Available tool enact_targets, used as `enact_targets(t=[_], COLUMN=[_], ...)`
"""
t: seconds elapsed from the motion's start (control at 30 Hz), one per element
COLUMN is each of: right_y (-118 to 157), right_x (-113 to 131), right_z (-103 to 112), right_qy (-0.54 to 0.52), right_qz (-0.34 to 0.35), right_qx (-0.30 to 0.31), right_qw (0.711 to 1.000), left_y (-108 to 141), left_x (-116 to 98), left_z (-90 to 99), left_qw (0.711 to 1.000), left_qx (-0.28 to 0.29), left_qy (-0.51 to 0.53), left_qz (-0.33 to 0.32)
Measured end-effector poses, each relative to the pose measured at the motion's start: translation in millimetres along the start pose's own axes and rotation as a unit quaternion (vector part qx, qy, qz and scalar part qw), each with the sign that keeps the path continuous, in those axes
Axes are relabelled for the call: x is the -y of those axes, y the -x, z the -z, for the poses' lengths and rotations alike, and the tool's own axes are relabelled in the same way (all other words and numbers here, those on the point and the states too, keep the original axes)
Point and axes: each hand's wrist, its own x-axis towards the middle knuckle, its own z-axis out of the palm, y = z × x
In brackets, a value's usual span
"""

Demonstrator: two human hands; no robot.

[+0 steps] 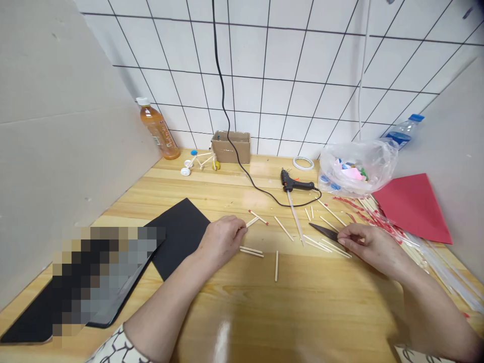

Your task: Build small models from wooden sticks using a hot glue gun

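My left hand is closed in a pinch on a pale wooden stick, near a red-tipped stick. Two sticks lie side by side just right of that hand, and a single stick lies nearer me. On the right, my right hand has its fingers curled together at the rear end of dark pointed scissors; the handles are hidden by the fingers. Several loose sticks lie below the blades. A glue gun with a clear glue stick rests farther back.
At the back stand an orange drink bottle, a cardboard box, a small stick frame, a tape roll and a plastic bag. Red sheet lies right; black sheet and tablet lie left.
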Motion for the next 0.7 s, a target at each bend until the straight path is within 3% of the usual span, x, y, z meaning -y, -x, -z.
enact_targets(t=[0.1, 0.27, 0.7], right_y=[-1, -1, -5], right_x=[8, 12, 15], right_z=[-5, -15, -21], right_qy=[-0.003, 0.014, 0.066], right_qz=[0.004, 0.03, 0.032], right_qx=[0.064, 0.077, 0.035], right_qw=[0.998, 0.997, 0.997], left_y=[2, 5, 6], left_x=[-5, -12, -19], left_z=[-1.4, -2.0, -6.9], left_qw=[1.0, 0.999, 0.997], left_qx=[0.014, 0.03, 0.061], left_qy=[-0.004, -0.004, -0.013], left_qz=[-0.013, -0.025, -0.039])
